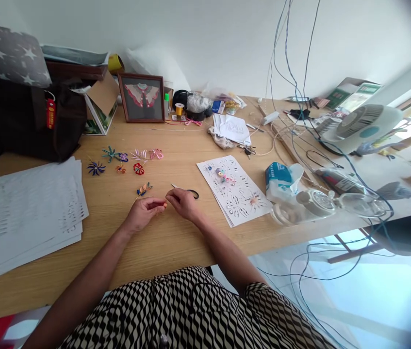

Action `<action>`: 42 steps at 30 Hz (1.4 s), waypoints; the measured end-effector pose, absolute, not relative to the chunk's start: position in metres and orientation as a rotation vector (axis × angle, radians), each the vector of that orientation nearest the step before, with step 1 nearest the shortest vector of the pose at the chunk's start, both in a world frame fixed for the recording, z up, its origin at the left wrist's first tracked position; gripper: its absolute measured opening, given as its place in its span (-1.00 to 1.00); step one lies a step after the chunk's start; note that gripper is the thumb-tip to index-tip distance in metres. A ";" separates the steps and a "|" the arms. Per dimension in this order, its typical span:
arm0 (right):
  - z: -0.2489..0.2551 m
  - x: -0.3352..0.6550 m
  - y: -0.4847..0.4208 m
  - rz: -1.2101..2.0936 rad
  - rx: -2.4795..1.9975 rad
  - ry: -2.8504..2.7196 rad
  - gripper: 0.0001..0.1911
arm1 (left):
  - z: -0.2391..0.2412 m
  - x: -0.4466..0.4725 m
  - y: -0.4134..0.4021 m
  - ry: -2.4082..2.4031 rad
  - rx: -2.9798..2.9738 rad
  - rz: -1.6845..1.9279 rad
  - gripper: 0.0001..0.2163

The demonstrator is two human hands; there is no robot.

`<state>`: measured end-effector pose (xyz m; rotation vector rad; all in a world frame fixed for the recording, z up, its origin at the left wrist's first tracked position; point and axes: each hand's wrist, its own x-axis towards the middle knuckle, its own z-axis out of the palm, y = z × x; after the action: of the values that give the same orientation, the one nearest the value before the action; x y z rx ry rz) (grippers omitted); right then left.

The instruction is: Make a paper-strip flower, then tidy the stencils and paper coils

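Observation:
Both my hands rest on the wooden table, close together. My left hand is curled, pinching a tiny orange piece at its fingertips. My right hand is closed in a pinch right beside it, its fingertips meeting the same small piece. A small multicoloured paper flower sprig lies just beyond my left hand. Black-handled scissors lie behind my right hand. Several finished paper flowers lie in a loose group further back.
White pattern sheets with small coloured bits lie to the right, a stack of papers to the left. A tissue pack, glass jar, fan, hanging cables, framed picture and dark bag surround.

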<state>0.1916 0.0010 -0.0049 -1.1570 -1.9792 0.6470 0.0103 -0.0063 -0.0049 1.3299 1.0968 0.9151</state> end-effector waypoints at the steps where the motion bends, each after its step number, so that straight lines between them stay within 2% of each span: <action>1: -0.006 0.192 0.002 0.658 -1.177 -1.976 -0.86 | -0.004 0.010 -0.007 1.087 1.323 0.915 -0.59; 9: -0.006 0.187 -0.003 0.792 -1.078 -2.174 -0.90 | -0.006 0.008 -0.003 1.213 1.231 1.183 -0.56; 18: -0.006 0.191 0.001 0.714 -1.157 -1.976 -0.86 | -0.005 0.011 -0.006 1.096 1.315 0.910 -0.59; 26: -0.005 0.187 -0.004 0.764 -1.052 -2.158 -0.88 | -0.005 0.007 -0.003 1.213 1.259 1.150 -0.56; 36: -0.010 0.192 0.001 0.663 -1.166 -1.984 -0.83 | -0.003 0.011 -0.007 1.080 1.339 0.933 -0.60; 42: -0.007 0.188 -0.002 0.734 -1.080 -2.108 -0.85 | -0.004 0.008 -0.004 1.154 1.193 1.167 -0.58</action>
<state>0.1882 -0.0025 -0.0068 -1.0802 -2.1077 0.7338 0.0076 -0.0043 -0.0038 1.1934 1.1540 1.1674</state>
